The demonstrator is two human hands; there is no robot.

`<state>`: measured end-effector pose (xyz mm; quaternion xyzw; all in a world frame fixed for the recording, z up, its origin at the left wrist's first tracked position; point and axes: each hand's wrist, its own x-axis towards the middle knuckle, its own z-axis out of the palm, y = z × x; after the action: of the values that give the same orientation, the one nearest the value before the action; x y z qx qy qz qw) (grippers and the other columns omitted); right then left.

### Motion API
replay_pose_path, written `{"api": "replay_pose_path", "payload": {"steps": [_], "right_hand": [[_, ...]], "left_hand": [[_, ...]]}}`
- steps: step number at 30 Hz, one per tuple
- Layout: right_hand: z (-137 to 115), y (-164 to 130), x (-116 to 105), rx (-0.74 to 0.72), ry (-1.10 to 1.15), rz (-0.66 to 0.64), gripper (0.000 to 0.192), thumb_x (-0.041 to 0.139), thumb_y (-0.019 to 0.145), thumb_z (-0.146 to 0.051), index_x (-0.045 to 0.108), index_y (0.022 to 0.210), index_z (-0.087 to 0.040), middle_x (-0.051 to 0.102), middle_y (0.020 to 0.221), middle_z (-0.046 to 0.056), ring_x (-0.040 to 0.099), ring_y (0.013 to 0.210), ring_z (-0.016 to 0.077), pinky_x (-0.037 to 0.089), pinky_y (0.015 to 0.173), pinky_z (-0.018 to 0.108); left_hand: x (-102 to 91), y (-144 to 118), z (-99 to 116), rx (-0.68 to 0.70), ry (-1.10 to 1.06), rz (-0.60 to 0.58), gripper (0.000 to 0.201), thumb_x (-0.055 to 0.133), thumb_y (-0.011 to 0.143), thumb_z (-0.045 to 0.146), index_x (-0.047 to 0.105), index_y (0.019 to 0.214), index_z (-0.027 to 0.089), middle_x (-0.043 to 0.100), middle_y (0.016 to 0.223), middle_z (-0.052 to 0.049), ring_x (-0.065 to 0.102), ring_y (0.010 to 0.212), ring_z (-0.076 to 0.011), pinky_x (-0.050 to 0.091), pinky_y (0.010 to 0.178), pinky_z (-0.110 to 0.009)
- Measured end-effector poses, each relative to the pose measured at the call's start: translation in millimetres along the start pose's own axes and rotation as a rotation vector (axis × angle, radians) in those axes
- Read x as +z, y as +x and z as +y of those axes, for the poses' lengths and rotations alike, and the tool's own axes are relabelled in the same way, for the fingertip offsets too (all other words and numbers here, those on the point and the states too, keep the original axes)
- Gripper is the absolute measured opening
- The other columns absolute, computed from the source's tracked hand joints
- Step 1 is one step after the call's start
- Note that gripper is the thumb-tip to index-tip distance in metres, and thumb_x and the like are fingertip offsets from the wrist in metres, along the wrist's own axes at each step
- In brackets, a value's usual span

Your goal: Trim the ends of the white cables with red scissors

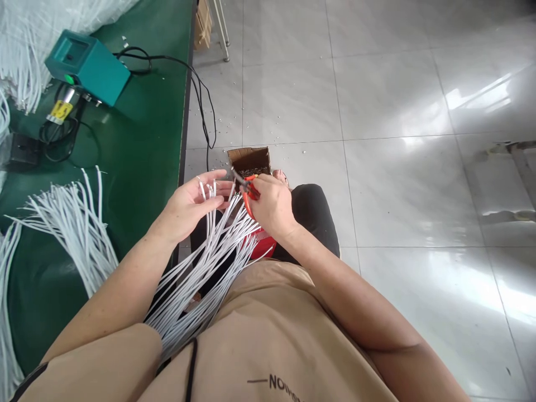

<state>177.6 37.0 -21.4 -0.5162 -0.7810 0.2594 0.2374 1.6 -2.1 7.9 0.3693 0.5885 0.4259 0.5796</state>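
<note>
In the head view, my left hand (190, 204) is closed round the ends of several white cables (209, 240), thumb pressed over them. The rest of that cable bundle lies across my lap and runs down to the left. My right hand (272, 204) grips a pair of orange-handled pliers or cutters (250, 190), whose dark jaws point up and left, close to the fingertips of my left hand. Whether the jaws touch a cable I cannot tell. Just beyond both hands stands an open cardboard box (251, 159) with small bits inside.
On the green table (138, 139) at left lie another bundle of white cables (71, 218), a teal device (90, 67) and a small black box (25, 151). A black cord (205, 95) hangs over the table edge. Small scraps dot the tiled floor (293, 100).
</note>
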Motion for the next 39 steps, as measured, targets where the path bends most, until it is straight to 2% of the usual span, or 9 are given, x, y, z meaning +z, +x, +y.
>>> {"api": "replay_pose_path", "payload": {"steps": [3,7,12,18,20,24,27,33,39], "right_hand": [[-10.8,4.9,-7.0,0.114,0.284,0.085,0.027,0.047,0.092,-0.03,0.062,0.075,-0.017,0.06,0.079,0.003,0.05,0.073,0.0131,0.039,0.069,0.027],[-22.9,12.3,-10.3,0.199,0.62,-0.057,0.022,0.054,0.088,-0.034,0.066,0.084,-0.016,0.061,0.078,0.001,0.051,0.068,0.0104,0.039,0.064,0.025],[-27.1,14.9,-1.9,0.256,0.663,-0.097,0.023,0.065,0.077,-0.039,0.064,0.073,-0.016,0.058,0.071,-0.001,0.05,0.066,0.0103,0.039,0.062,0.025],[-23.6,13.0,-3.5,0.383,0.835,-0.197,0.034,0.057,0.081,-0.048,0.055,0.065,-0.018,0.045,0.057,-0.005,0.037,0.054,0.0077,0.031,0.053,0.024],[-17.0,13.9,-5.5,0.341,0.761,-0.206,0.035,0.053,0.085,-0.046,0.052,0.064,-0.018,0.044,0.057,-0.004,0.036,0.054,0.0077,0.032,0.055,0.024],[-0.6,14.8,-3.5,0.152,0.223,-0.153,0.027,0.057,0.083,-0.033,0.053,0.063,-0.017,0.053,0.066,0.0,0.043,0.062,0.0104,0.034,0.063,0.026],[4.7,13.8,-0.3,0.018,-0.036,-0.225,0.022,0.057,0.085,-0.03,0.06,0.069,-0.016,0.06,0.075,0.003,0.051,0.069,0.0136,0.034,0.066,0.028],[0.3,15.7,-5.6,-0.071,-0.185,-0.313,0.027,0.054,0.089,-0.036,0.066,0.077,-0.015,0.066,0.08,0.006,0.058,0.075,0.0173,0.037,0.075,0.032],[-0.8,16.9,-12.7,-0.129,-0.279,-0.327,0.016,0.055,0.087,-0.022,0.066,0.078,-0.014,0.066,0.079,0.007,0.059,0.076,0.0189,0.037,0.079,0.035]], "left_hand": [[0.9,-0.1,1.8,-0.021,-0.089,-0.033,0.053,0.077,0.069,0.012,0.061,0.119,0.021,0.065,0.122,-0.01,0.062,0.116,-0.0246,0.059,0.086,-0.037],[3.2,0.6,2.3,-0.018,-0.083,-0.035,0.056,0.082,0.065,0.014,0.063,0.117,0.021,0.066,0.119,-0.009,0.065,0.108,-0.0227,0.06,0.084,-0.034],[2.0,2.0,2.0,-0.014,-0.051,0.047,0.054,0.085,0.064,0.022,0.064,0.113,0.018,0.07,0.096,-0.005,0.068,0.085,-0.0165,0.058,0.073,-0.028],[-0.4,3.1,2.8,0.009,-0.017,0.123,0.045,0.086,0.062,0.023,0.064,0.101,0.016,0.065,0.074,0.001,0.064,0.068,-0.013,0.054,0.066,-0.027],[-0.1,2.8,2.2,0.012,-0.027,0.136,0.042,0.085,0.063,0.022,0.066,0.1,0.017,0.066,0.075,0.001,0.064,0.068,-0.0124,0.052,0.063,-0.025],[0.3,2.0,-0.2,0.027,0.044,0.174,0.03,0.083,0.066,0.026,0.071,0.09,0.015,0.069,0.078,-0.003,0.065,0.07,-0.0126,0.05,0.062,-0.023],[0.2,2.0,-1.8,0.039,0.092,0.185,0.028,0.084,0.066,0.03,0.072,0.086,0.015,0.069,0.076,-0.004,0.064,0.07,-0.0133,0.051,0.062,-0.024],[-1.7,3.1,-4.1,0.055,0.132,0.178,0.026,0.083,0.066,0.032,0.073,0.084,0.015,0.07,0.077,-0.004,0.064,0.068,-0.0133,0.051,0.062,-0.025],[-3.0,1.4,-4.6,0.065,0.171,0.156,0.031,0.083,0.066,0.033,0.073,0.088,0.016,0.071,0.082,-0.004,0.065,0.071,-0.0143,0.054,0.067,-0.027]]}}
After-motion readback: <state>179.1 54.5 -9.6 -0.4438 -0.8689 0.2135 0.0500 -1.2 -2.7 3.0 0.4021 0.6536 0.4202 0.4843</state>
